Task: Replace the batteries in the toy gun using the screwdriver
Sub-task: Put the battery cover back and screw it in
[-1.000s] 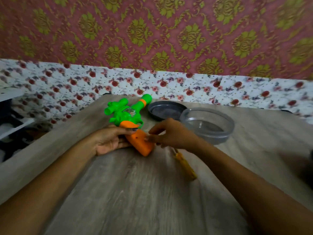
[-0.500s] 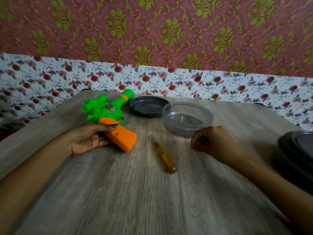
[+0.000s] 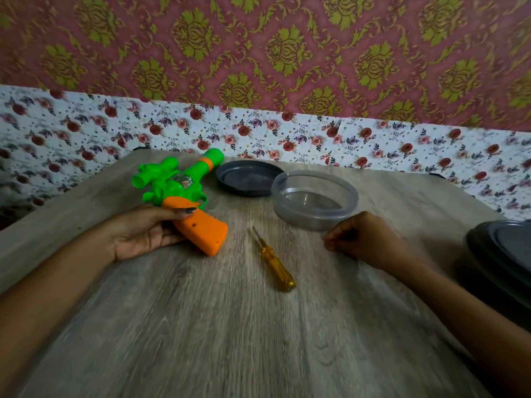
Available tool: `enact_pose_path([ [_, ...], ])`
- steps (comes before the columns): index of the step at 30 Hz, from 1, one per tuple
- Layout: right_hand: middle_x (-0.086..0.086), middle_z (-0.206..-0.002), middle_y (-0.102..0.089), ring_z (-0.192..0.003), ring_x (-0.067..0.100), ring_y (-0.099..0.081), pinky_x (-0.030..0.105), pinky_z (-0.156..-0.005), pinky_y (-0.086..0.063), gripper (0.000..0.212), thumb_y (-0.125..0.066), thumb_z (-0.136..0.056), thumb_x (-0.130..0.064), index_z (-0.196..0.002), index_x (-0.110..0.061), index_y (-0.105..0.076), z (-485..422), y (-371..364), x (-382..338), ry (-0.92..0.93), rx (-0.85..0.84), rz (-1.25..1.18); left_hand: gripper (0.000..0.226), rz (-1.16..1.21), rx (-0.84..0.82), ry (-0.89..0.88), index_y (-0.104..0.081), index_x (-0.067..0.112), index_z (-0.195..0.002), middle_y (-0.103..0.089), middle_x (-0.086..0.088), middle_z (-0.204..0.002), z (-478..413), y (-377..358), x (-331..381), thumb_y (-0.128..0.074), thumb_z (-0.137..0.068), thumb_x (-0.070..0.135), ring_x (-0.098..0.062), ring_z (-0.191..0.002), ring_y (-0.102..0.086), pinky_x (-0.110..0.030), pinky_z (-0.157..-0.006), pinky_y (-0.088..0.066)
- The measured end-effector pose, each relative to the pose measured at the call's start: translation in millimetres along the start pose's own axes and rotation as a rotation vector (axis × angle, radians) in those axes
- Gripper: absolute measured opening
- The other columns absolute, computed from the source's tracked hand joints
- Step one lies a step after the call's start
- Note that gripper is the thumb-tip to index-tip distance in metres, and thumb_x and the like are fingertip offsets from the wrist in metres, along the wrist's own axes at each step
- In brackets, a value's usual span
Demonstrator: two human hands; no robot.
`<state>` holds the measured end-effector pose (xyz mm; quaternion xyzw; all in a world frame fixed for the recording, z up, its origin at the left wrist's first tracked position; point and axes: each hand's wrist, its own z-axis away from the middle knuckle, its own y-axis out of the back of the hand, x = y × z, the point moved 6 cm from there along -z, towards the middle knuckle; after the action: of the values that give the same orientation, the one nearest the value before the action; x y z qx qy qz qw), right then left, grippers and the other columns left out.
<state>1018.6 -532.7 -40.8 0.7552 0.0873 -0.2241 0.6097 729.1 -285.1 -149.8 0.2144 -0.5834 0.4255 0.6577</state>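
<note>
The toy gun (image 3: 184, 196), green with an orange grip, lies on the wooden table (image 3: 230, 326) at the left. My left hand (image 3: 146, 231) holds it by the grip, thumb across the top. Two small dark holes show in the orange grip. The yellow-handled screwdriver (image 3: 277, 268) lies loose on the table between my hands, tip pointing away. My right hand (image 3: 362, 239) rests on the table beside the clear container, its fingertips drawn together; anything between them is too small to see.
A clear round container (image 3: 314, 219) stands behind my right hand, with a dark lid (image 3: 244, 179) beside it near the wall. Another dark-lidded container (image 3: 502, 248) sits at the right edge. The floral wall closes off the far side.
My right hand left the gun's orange grip and moved right, beside the clear container. The screwdriver, which that hand covered, now lies in plain view. The left hand kept hold of the gun.
</note>
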Motion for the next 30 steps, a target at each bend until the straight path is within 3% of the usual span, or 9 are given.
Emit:
enact_pose_path([
  [6, -0.014, -0.074, -0.060, -0.063, -0.004, -0.053, 0.009, -0.062, -0.044, 0.008, -0.069, -0.078, -0.012, -0.084, -0.016, -0.073, -2.5, -0.7, 3.2, -0.063, -0.044, -0.019, 0.050, -0.015, -0.038, -0.003, -0.049, 0.006, -0.130, -0.051, -0.021, -0.136, 2.2, -3.3, 2.1, -0.066, -0.083, 0.010, -0.033, -0.122, -0.054, -0.056, -0.102, -0.040],
  [11, -0.016, -0.068, -0.060, -0.054, -0.006, -0.058, 0.007, -0.053, -0.047, 0.005, -0.071, -0.076, -0.012, -0.078, -0.016, -0.071, -2.8, 3.8, 7.3, -0.066, -0.049, -0.030, 0.044, -0.012, -0.034, -0.029, -0.052, 0.001, -0.125, -0.056, -0.023, -0.129, 35.4, -33.2, 16.3, -0.062, -0.082, 0.006, -0.030, -0.112, -0.061, -0.047, -0.093, -0.051],
  [14, -0.008, -0.075, -0.060, -0.065, 0.003, -0.057, 0.015, -0.064, -0.044, 0.009, -0.067, -0.080, -0.016, -0.077, -0.024, -0.062, -5.3, 0.8, 4.4, -0.051, -0.071, 0.140, 0.054, 0.005, -0.038, -0.080, -0.059, 0.004, -0.106, -0.073, -0.011, -0.096, 63.2, -57.5, 29.3, -0.078, -0.056, 0.012, -0.018, -0.082, -0.071, -0.031, -0.067, -0.060],
  [16, -0.004, -0.080, -0.059, -0.069, 0.007, -0.054, 0.020, -0.070, -0.041, 0.009, -0.065, -0.081, -0.019, -0.080, -0.024, -0.058, -5.5, -0.5, 1.9, -0.052, -0.073, 0.216, 0.054, 0.045, -0.030, -0.072, -0.060, 0.009, -0.100, -0.075, -0.004, -0.077, 74.1, -68.5, 34.7, -0.078, -0.050, 0.010, -0.011, -0.069, -0.072, -0.027, -0.057, -0.059],
  [19, 0.000, -0.084, -0.061, -0.073, 0.012, -0.057, 0.023, -0.072, -0.044, 0.003, -0.065, -0.082, -0.018, -0.083, -0.019, -0.062, -4.8, -1.4, 0.5, -0.079, -0.093, 0.232, 0.025, 0.063, 0.018, -0.037, -0.060, 0.010, -0.098, -0.074, -0.001, -0.072, 80.0, -72.8, 36.3, -0.063, -0.075, -0.001, -0.008, -0.066, -0.071, -0.026, -0.057, -0.059],
  [21, 0.003, -0.080, -0.065, -0.073, 0.016, -0.062, 0.024, -0.071, -0.048, 0.001, -0.065, -0.082, -0.016, -0.082, -0.016, -0.066, -2.2, 3.1, 3.5, -0.135, -0.091, 0.158, 0.018, 0.065, 0.044, -0.025, -0.059, 0.010, -0.095, -0.073, -0.002, -0.073, 80.0, -73.9, 36.1, -0.050, -0.087, -0.003, -0.007, -0.064, -0.070, -0.025, -0.058, -0.059],
  [25, -0.002, -0.065, -0.062, -0.061, 0.011, -0.058, 0.019, -0.060, -0.044, 0.011, -0.066, -0.081, -0.016, -0.070, -0.019, -0.064, 2.8, 7.1, 9.2, -0.184, -0.109, 0.037, 0.018, 0.047, 0.045, -0.025, -0.058, 0.011, -0.095, -0.067, -0.005, -0.088, 81.5, -79.0, 37.2, -0.048, -0.088, -0.002, -0.012, -0.075, -0.068, -0.024, -0.060, -0.058],
  [30, -0.005, -0.068, -0.059, -0.063, 0.007, -0.054, 0.017, -0.059, -0.042, 0.004, -0.063, -0.084, -0.015, -0.082, -0.013, -0.067, 3.5, 4.5, 11.8, -0.160, -0.143, 0.071, 0.019, 0.068, 0.038, -0.020, -0.059, 0.011, -0.097, -0.074, 0.001, -0.071, 81.7, -78.5, 37.0, -0.050, -0.087, -0.002, -0.007, -0.065, -0.070, -0.024, -0.059, -0.059],
])
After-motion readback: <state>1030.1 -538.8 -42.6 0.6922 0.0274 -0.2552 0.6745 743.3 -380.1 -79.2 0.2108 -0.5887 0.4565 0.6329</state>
